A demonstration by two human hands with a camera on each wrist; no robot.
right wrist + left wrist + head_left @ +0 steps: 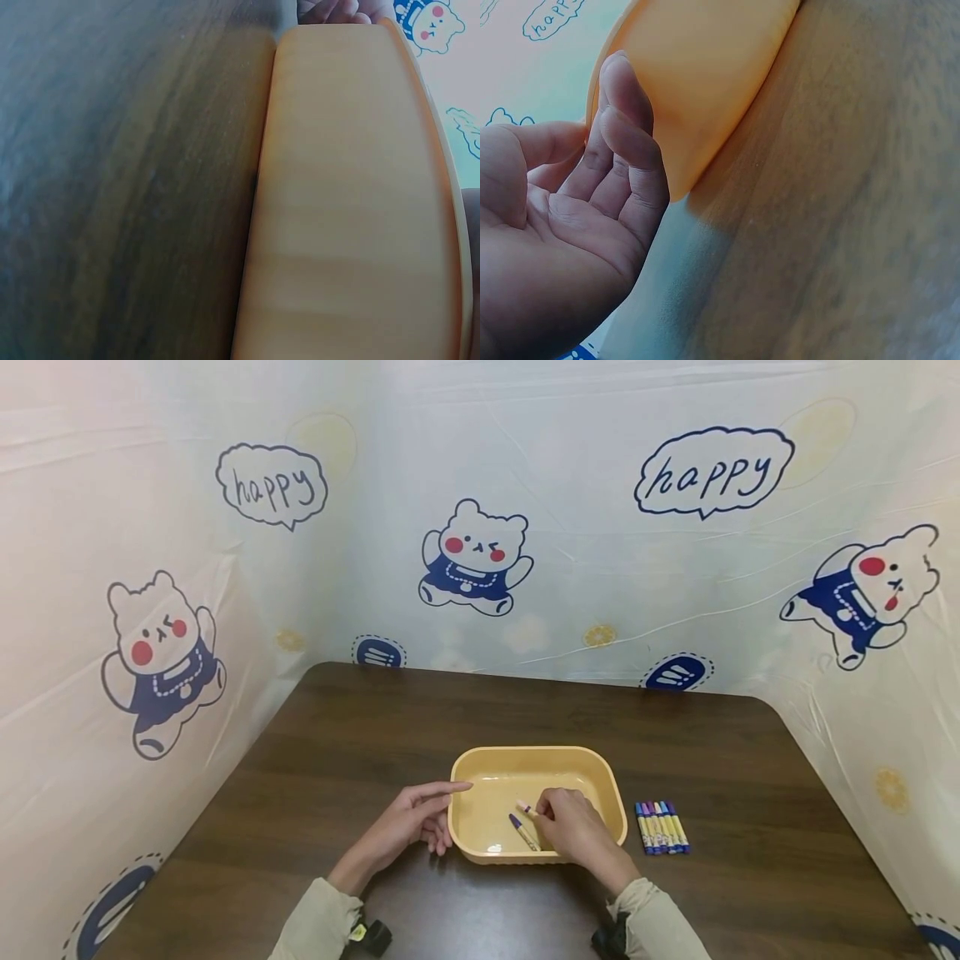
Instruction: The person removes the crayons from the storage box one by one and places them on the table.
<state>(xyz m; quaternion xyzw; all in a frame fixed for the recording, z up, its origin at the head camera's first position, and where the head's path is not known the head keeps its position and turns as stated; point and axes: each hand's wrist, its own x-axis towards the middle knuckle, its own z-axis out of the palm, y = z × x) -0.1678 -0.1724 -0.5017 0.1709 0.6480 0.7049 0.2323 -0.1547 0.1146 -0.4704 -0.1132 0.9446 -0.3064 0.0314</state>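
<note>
A yellow plastic tray (pixel 480 852) with rounded corners stands on the table. My left hand (pixel 411 820) is at its left side, one finger reaching over the rim. In the left wrist view the thumb meets the rim while other fingers (pixel 634 142) lie along the outer wall. My right hand (pixel 576 827) is inside the tray, its fingertips pinching a slim marker (pixel 526 808) with a pale end and a purple band. Beside it a purple-capped marker (pixel 524 832) lies on the tray floor. The right wrist view is mostly filled by the tray's outer wall (pixel 352 195).
To the right of the tray, several yellow markers with blue and purple ends (pixel 662 827) lie side by side in a row. The dark wooden table (pixel 300 802) is bordered by a pale printed curtain (pixel 570 468) at the back and both sides.
</note>
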